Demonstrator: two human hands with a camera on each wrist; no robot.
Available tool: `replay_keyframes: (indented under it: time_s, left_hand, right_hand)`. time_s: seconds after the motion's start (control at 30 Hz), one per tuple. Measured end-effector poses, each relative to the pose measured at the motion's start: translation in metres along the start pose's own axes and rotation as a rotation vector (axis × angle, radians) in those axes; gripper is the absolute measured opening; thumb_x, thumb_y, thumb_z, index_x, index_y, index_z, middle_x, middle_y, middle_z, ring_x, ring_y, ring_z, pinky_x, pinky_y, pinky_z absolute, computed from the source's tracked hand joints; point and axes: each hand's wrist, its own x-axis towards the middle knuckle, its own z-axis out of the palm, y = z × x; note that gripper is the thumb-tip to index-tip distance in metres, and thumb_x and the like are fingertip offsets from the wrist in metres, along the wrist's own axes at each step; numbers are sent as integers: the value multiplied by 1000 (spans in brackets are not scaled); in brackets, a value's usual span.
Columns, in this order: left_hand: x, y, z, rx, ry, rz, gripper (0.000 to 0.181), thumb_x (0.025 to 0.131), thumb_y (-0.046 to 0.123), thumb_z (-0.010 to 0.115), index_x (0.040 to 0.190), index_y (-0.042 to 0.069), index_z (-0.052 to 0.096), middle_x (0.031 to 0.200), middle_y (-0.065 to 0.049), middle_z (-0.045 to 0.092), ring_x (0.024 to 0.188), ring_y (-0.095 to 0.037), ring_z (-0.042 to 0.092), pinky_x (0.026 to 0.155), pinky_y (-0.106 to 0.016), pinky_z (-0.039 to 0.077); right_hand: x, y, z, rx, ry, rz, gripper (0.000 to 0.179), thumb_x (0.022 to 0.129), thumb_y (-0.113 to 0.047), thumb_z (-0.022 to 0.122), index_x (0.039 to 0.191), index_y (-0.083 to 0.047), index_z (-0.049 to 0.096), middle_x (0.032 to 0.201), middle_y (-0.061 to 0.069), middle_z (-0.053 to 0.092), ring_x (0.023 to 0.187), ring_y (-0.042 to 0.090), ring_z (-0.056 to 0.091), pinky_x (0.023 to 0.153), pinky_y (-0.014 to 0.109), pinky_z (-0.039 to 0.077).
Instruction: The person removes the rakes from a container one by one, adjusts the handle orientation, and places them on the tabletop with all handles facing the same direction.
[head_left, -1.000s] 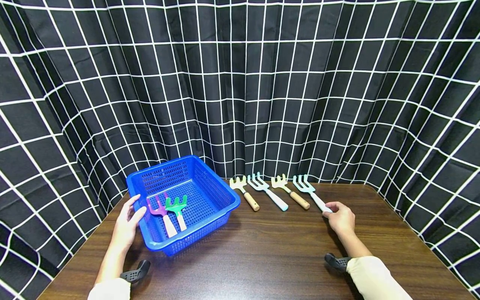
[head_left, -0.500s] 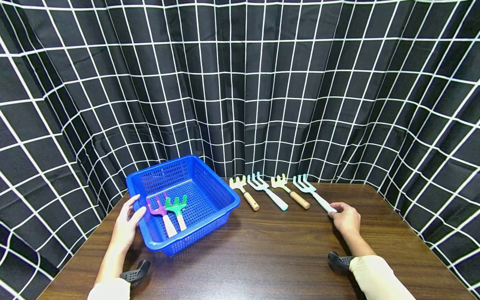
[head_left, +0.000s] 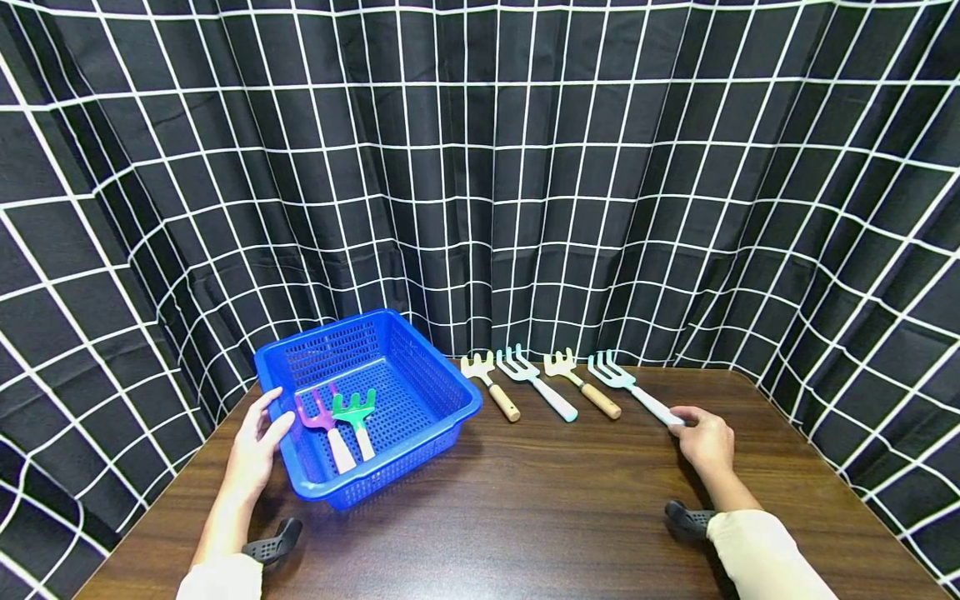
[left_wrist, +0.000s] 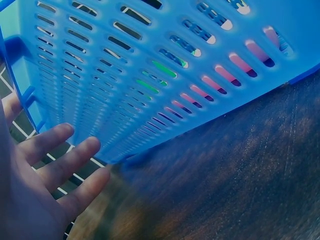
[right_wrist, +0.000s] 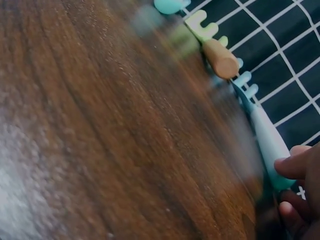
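My left hand [head_left: 251,458] grips the left rim of a blue plastic basket [head_left: 427,435], with thumb and a finger over the edge. In the left wrist view several fingers [left_wrist: 75,165] stretch loosely outside the slotted wall. A pink-purple hand fork [head_left: 330,429] and a green hand fork [head_left: 358,417] lie inside the basket. At the right, my right hand [head_left: 705,442] pinches the handle end of a pale blue hand fork [head_left: 637,393] between thumb and fingers; its tines point toward the curtain. The right wrist view shows the thumb on this white-and-teal handle [right_wrist: 272,142].
Left of the held fork, a row along the table's back edge has a yellow-green fork with wooden handle [head_left: 588,390], another pale blue fork [head_left: 538,385] and a second wooden-handled fork [head_left: 495,390]. A black gridded curtain [head_left: 480,183] hangs behind the brown table [head_left: 540,508].
My right hand has shifted a little to the right along the pale blue fork's handle, baring more of it. The left hand and basket have stayed in place.
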Motion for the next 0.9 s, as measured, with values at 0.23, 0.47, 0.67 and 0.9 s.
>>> replay_keyframes:
  time_s: [0.23, 0.47, 0.67, 0.9]
  left_hand:
    - [-1, 1, 0, 0, -2, 2, 54, 102, 18, 51, 149, 4, 30, 139, -31, 41, 93, 11, 50, 74, -9, 45]
    - [-2, 2, -1, 10, -5, 1, 54, 102, 19, 51, 149, 4, 30, 140, -31, 40, 94, 11, 49, 75, -9, 44]
    - [-3, 3, -1, 10, -4, 8, 54, 102, 18, 51, 149, 4, 30, 139, -32, 41, 93, 12, 49, 75, -9, 44]
    - [-2, 2, 0, -10, -3, 14, 53, 102, 17, 51, 148, 3, 30, 137, -31, 42, 93, 10, 51, 75, -10, 45]
  right_hand:
    - [2, 4, -2, -13, -15, 13, 22, 77, -1, 72, 99, 1, 72, 101, 23, 68, 99, 46, 60, 78, 51, 39]
    - [6, 6, -2, -14, -29, 42, 23, 78, -1, 72, 101, 1, 72, 103, 23, 68, 101, 46, 59, 81, 51, 38]
    - [8, 6, 1, -15, -17, 43, 23, 78, -2, 72, 101, 1, 72, 102, 23, 68, 100, 45, 60, 79, 50, 39]
    - [9, 3, 2, -10, -23, 59, 23, 79, -1, 71, 101, 2, 71, 102, 23, 68, 101, 45, 59, 79, 51, 39]
